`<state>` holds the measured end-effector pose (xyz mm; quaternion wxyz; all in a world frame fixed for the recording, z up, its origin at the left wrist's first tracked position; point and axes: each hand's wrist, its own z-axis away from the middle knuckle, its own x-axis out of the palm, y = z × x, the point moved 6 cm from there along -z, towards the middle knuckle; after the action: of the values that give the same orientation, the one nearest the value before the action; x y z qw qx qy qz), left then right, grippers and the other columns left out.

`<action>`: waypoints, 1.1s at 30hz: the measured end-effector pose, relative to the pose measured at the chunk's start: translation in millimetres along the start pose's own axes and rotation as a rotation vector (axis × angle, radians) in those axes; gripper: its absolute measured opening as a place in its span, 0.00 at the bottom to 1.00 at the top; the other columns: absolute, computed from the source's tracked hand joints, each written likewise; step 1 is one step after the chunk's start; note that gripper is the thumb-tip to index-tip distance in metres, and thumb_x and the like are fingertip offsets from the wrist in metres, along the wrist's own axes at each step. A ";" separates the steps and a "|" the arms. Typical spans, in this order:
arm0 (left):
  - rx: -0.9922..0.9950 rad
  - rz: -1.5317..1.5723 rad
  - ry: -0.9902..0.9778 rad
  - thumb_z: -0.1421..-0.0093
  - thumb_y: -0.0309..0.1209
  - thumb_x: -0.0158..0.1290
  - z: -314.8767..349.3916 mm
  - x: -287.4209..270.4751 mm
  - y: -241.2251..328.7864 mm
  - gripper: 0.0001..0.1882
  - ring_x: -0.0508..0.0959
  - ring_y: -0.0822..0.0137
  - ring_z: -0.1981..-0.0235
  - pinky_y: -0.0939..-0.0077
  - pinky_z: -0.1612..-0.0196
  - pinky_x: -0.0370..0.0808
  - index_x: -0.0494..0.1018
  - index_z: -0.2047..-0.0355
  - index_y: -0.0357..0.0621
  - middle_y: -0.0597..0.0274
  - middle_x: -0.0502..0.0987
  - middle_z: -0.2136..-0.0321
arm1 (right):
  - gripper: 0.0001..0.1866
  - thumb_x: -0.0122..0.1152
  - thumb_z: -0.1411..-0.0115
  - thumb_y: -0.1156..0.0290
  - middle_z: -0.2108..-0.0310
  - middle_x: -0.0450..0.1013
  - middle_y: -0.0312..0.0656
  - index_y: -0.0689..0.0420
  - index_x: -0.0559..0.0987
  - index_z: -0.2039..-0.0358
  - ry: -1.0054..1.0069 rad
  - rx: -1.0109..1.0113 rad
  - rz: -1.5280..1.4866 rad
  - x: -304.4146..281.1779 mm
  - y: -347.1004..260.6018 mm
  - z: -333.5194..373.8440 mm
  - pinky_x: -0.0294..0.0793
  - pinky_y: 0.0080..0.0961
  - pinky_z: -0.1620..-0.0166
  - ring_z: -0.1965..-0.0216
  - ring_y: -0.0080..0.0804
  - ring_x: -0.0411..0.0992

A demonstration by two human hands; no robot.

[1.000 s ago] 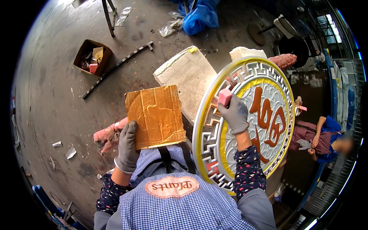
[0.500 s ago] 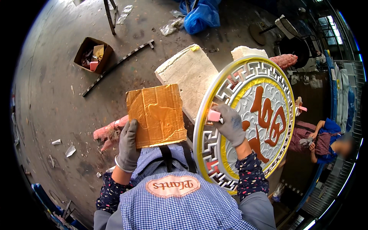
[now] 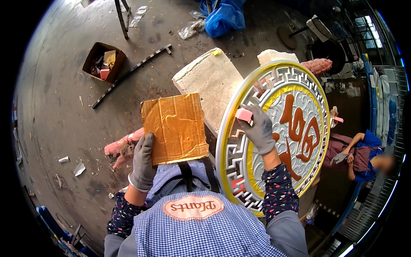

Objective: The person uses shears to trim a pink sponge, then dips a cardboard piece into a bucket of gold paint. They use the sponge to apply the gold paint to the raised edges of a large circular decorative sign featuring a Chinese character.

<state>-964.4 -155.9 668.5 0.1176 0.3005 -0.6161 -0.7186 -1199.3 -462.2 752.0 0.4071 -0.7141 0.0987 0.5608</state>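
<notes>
My gloved left hand [image 3: 142, 162] grips the left edge of a cardboard piece [image 3: 174, 128] smeared with gold-brown paint. Between the fingers of my gloved right hand [image 3: 260, 130] is a pink sponge block [image 3: 243, 114]. That hand is over the left side of a large round panel [image 3: 286, 141] with a grey fretwork border, yellow rings and raised reddish-brown characters. Just below the sponge, a bit of the fretwork looks copper-coloured. Whether the sponge touches the panel I cannot tell.
Pale foam slabs [image 3: 208, 81] and pink rolls [image 3: 124, 145] lie around the panel. Further left are a cardboard box [image 3: 104, 62] of scraps and a dark metal bar [image 3: 132, 75]. A blue plastic bag [image 3: 224, 19] lies at the back. Another person [image 3: 359, 156] is beyond the panel, right.
My right hand has moved the sponge slightly up and away along the border, uncovering copper-coloured fretwork. The left hand and cardboard stay almost still. The other person's hands have shifted.
</notes>
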 end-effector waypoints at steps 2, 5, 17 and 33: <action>0.000 0.018 0.002 0.38 0.13 0.52 0.4 0.2 -1.5 0.36 0.79 0.46 0.49 0.65 0.45 0.78 0.64 0.29 0.46 0.42 0.74 0.43 | 0.21 0.74 0.49 0.71 0.58 0.79 0.46 0.55 0.79 0.54 0.010 -0.103 0.004 2.3 -7.7 1.4 0.78 0.42 0.55 0.57 0.51 0.79; -0.026 0.123 0.008 0.34 0.15 0.50 -1.1 1.1 1.8 0.32 0.79 0.50 0.49 0.67 0.46 0.78 0.65 0.30 0.47 0.44 0.75 0.44 | 0.20 0.75 0.49 0.69 0.61 0.79 0.44 0.53 0.79 0.55 -0.054 -0.154 0.015 5.4 -16.4 8.8 0.78 0.42 0.56 0.59 0.49 0.79; -0.278 0.388 0.089 0.22 0.35 0.43 0.0 4.0 2.7 0.23 0.78 0.66 0.49 0.75 0.46 0.76 0.67 0.36 0.31 0.51 0.75 0.44 | 0.21 0.75 0.49 0.71 0.60 0.78 0.46 0.54 0.79 0.54 -0.052 -0.042 0.003 -4.7 -22.2 14.4 0.77 0.40 0.54 0.58 0.49 0.79; -0.467 0.706 0.068 0.21 0.34 0.43 -3.9 12.0 15.8 0.21 0.77 0.66 0.47 0.76 0.46 0.76 0.69 0.37 0.29 0.52 0.75 0.45 | 0.21 0.71 0.51 0.73 0.59 0.78 0.45 0.54 0.79 0.54 -0.134 -0.099 0.002 4.3 -31.2 45.2 0.76 0.42 0.53 0.55 0.49 0.78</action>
<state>-974.8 -169.0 680.0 0.4414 0.0597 -0.4978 -0.7442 -1211.7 -409.3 761.1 0.3764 -0.6941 0.0437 0.6121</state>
